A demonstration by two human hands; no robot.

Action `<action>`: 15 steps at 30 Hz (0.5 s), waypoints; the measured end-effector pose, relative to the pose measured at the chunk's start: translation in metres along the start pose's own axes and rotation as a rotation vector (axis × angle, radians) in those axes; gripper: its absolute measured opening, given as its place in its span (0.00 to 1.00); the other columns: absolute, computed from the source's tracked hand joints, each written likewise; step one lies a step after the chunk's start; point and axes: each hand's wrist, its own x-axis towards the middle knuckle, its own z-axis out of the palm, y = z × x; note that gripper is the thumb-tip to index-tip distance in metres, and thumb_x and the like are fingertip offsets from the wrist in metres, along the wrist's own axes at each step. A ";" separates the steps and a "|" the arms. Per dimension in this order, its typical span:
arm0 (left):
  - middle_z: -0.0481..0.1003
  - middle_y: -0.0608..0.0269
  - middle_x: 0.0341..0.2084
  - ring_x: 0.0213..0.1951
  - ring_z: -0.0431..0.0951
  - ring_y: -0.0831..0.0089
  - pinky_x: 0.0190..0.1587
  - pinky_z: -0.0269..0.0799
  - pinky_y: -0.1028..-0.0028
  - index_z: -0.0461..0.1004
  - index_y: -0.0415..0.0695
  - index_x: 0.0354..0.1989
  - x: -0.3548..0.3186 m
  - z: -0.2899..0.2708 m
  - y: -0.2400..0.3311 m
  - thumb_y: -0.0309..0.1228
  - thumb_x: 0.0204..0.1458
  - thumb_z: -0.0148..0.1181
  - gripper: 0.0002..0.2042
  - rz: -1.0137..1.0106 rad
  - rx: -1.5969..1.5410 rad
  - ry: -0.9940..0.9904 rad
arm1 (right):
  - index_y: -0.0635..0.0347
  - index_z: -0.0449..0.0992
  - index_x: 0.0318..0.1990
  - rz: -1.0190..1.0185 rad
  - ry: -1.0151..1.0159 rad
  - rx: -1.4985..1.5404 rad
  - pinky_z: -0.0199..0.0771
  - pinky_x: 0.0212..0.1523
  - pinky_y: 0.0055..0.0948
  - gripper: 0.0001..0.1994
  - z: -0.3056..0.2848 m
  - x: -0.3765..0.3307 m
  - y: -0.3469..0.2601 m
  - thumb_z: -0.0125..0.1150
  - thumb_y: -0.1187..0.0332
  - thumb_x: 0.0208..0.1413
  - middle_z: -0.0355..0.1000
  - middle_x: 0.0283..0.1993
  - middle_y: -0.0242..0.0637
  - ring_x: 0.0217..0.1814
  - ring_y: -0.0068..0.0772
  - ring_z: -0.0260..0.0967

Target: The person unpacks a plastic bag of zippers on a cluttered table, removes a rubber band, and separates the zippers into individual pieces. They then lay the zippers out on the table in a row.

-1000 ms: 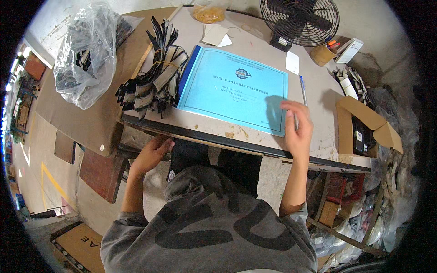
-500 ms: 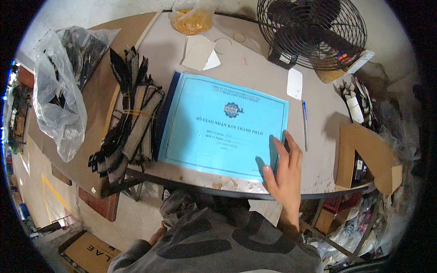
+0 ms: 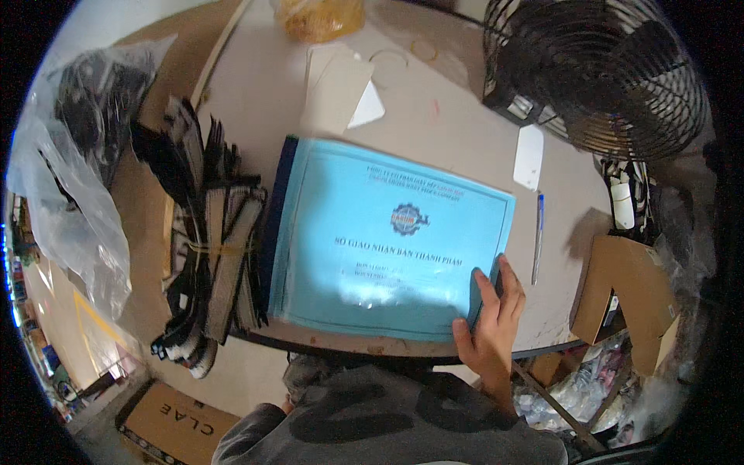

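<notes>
A blue-covered book (image 3: 387, 240) with a dark spine lies closed on the table, and light glares off its lower cover. At its lower right corner is my right hand (image 3: 494, 322), fingers apart, with thumb and fingertips over the edge of the cover. It grips nothing that I can make out. Only a sliver of my left hand (image 3: 288, 404) shows below the table edge by the sleeve, its fingers hidden. Left of the book lies a bundle of dark and grey fabric strips (image 3: 221, 256), tied with a band.
A blue pen (image 3: 538, 240) and a white card (image 3: 529, 157) lie right of the book. Beyond it are grey-white cards (image 3: 333, 89) and a bag of yellow items (image 3: 318, 17). A black fan (image 3: 597, 74) stands at the far right, above a cardboard box (image 3: 628, 294). A clear plastic bag (image 3: 74, 209) sits left.
The view has shifted and come closer, so the book looks larger and lower. My right hand stays at the book's lower right corner. Less of my left hand shows.
</notes>
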 end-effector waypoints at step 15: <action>0.70 0.50 0.62 0.64 0.70 0.55 0.65 0.66 0.58 0.55 0.48 0.72 0.059 -0.028 -0.056 0.33 0.63 0.58 0.30 0.206 0.217 0.081 | 0.57 0.65 0.69 -0.157 0.176 0.053 0.57 0.69 0.56 0.35 0.006 -0.015 -0.007 0.67 0.56 0.55 0.52 0.75 0.59 0.72 0.66 0.53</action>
